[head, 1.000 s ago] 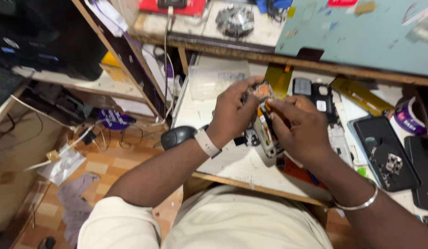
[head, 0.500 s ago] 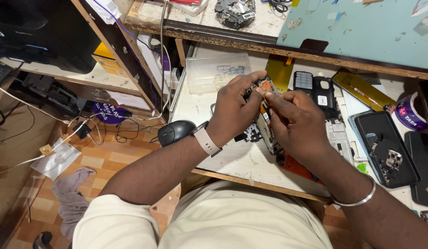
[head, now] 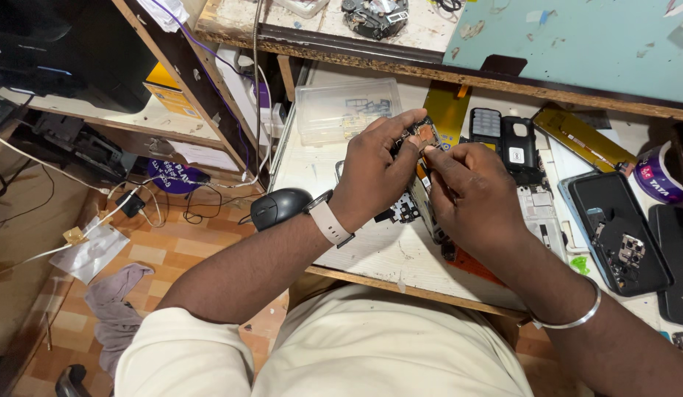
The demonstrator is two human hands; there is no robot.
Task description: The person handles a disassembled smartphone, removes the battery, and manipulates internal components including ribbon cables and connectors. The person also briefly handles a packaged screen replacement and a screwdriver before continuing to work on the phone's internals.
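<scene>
Pinching small circuit part (head: 427, 134), left hand (head: 374, 173), right hand (head: 474, 192), clear parts box (head: 347, 109) behind

Over the last second the view has tilted down: the desk (head: 371, 254) and both hands now sit higher in the picture, and more of the tiled floor (head: 172, 257) shows at near left. The left hand (head: 374, 180) and right hand (head: 470, 191) have lifted the small circuit board (head: 422, 136) farther from the person, their grip on it unchanged.
</scene>
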